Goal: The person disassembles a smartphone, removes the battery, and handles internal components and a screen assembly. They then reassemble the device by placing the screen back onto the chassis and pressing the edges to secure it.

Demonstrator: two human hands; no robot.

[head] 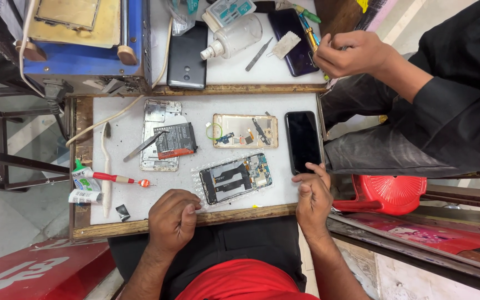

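Opened phone [235,179] (long axis left-right) is laid on the surface [195,105] between both hands. Left hand [173,219], loosely curled, empty, nearer; right hand [313,197] touches black phone [303,141].

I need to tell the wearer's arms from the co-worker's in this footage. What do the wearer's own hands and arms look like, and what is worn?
Both the left hand and the right hand are bare: no gloves, rings or watch show. The forearms are uncovered, with no sleeves in view. A red shirt shows between them.

Opened phone [235,178], flat, perhaps plastic-wrapped
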